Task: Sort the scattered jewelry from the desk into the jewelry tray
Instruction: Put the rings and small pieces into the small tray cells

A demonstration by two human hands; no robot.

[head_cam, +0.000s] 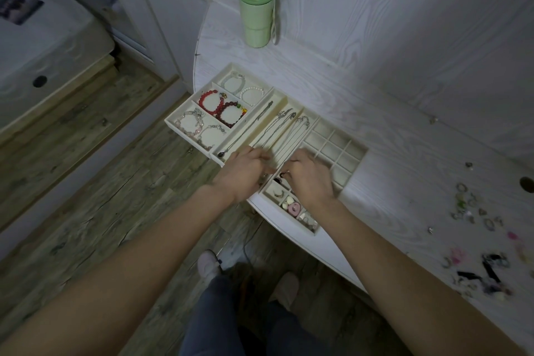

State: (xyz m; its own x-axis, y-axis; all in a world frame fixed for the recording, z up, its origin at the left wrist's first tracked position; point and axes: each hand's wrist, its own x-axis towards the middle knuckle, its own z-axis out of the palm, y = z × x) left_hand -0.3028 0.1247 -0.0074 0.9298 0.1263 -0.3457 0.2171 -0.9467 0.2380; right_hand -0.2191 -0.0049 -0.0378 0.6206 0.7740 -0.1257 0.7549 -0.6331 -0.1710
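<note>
Both forearms reach over the white bench (390, 130) to the cream jewelry tray (357, 159) at its rounded edge. Left hand (245, 170) and right hand (310, 176) curl over the necklaces (277, 130); their grip is blurred. Scattered jewelry (476, 228) lies far right.

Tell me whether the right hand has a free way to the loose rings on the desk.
Probably yes: the right hand is over the jewelry tray, and only bare desk lies between it and the scattered rings.

Tray (358, 153) cream; bracelets (212, 102) red, dark red; cup (255, 13) pale green; desk (390, 113) white wood-grain; floor (86, 182) grey-brown planks.
</note>
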